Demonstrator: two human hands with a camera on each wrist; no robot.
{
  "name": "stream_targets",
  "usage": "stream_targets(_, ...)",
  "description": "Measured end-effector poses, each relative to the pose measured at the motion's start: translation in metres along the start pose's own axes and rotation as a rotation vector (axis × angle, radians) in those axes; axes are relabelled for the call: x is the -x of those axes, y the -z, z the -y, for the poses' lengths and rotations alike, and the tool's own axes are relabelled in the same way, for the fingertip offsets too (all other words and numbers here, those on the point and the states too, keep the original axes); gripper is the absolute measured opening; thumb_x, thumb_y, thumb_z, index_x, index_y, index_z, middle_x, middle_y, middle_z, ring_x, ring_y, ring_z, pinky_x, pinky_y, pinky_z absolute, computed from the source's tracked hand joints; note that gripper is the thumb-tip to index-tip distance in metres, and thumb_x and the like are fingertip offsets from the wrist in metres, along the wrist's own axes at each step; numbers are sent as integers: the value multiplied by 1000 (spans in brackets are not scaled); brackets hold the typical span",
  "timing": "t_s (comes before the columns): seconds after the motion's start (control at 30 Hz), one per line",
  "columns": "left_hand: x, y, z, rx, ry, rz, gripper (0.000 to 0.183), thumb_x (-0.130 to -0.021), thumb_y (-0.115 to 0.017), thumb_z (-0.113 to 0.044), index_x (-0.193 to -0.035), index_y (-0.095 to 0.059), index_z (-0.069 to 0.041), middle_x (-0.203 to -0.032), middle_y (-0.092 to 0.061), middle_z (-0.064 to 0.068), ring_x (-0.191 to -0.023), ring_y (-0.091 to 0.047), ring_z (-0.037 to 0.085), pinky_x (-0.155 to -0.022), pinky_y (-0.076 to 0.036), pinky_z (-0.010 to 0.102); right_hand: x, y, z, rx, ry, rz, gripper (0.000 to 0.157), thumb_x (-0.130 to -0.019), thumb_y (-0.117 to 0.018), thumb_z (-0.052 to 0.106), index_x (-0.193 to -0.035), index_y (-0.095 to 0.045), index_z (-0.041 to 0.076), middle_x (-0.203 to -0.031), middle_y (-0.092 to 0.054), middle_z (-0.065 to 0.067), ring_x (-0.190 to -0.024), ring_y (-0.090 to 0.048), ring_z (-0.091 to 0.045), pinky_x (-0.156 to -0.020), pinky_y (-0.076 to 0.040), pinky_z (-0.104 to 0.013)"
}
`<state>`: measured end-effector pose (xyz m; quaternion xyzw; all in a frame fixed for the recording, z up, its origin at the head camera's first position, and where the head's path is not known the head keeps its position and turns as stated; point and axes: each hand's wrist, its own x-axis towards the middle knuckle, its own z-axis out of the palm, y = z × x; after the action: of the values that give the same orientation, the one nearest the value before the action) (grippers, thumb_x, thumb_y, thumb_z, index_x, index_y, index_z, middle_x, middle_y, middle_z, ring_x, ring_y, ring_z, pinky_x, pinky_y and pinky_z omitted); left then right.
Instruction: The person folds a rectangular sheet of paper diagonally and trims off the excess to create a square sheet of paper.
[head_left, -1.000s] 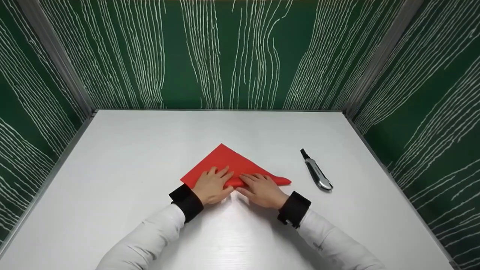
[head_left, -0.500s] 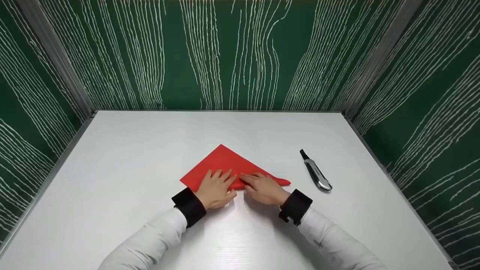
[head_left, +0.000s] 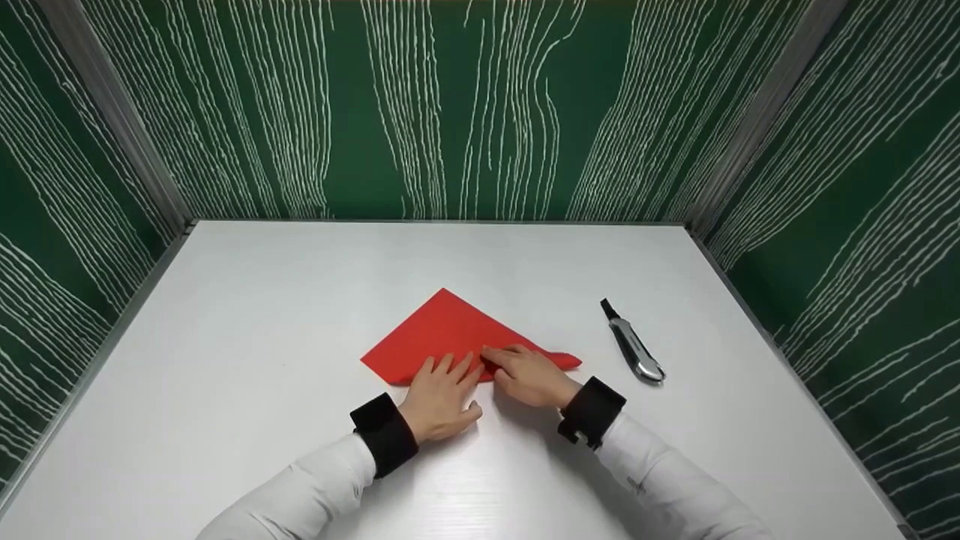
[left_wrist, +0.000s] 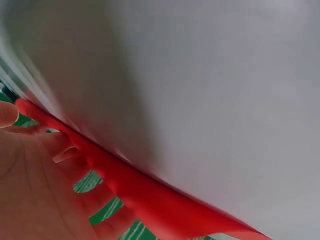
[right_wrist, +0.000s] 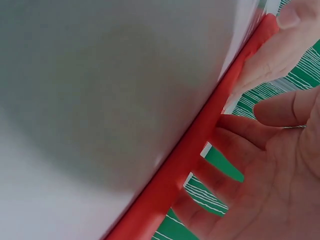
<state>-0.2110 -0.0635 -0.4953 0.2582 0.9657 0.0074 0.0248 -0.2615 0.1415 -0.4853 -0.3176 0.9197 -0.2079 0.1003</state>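
A sheet of red paper lies mid-table with a pointed corner at the back. Its near edge is folded over into a narrow rounded strip, seen edge-on as a red band in the left wrist view. My left hand rests spread on this near edge, fingers straight and thumb held apart. To its right, my right hand presses the folded edge with its fingertips. In the right wrist view the right fingers reach onto the fold, and the left hand shows beyond them.
A grey and black utility knife lies on the white table, right of the paper. Green walls with white wavy lines enclose the back and sides. Each wrist wears a black band.
My left hand has slid toward me and slightly right along the paper, baring the folded near left edge. My right thumb has drawn in toward its fingers; the right hand otherwise stays put.
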Motion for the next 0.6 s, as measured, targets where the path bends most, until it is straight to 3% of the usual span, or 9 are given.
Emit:
stream_targets(0.2,6,-1,-8,-62,-13,-14,63,-99,-43,-46,-156,-45,-19,-164,-43,6,-150,-44,33,-124,-35,54,0,0,0,12,6,-11,50,-102,-43,13,-150,-49,1,-154,-54,-18,-141,-48,-45,-118,-39,-61)
stream_targets(0.6,7,-2,-10,-59,-16,2,63,-100,-43,-46,-157,-43,-19,-165,-42,5,-151,-43,33,-125,-33,55,0,-2,0,31,-7,-12,51,-102,-44,13,-151,-48,2,-154,-54,-17,-142,-48,-43,-118,-40,-60)
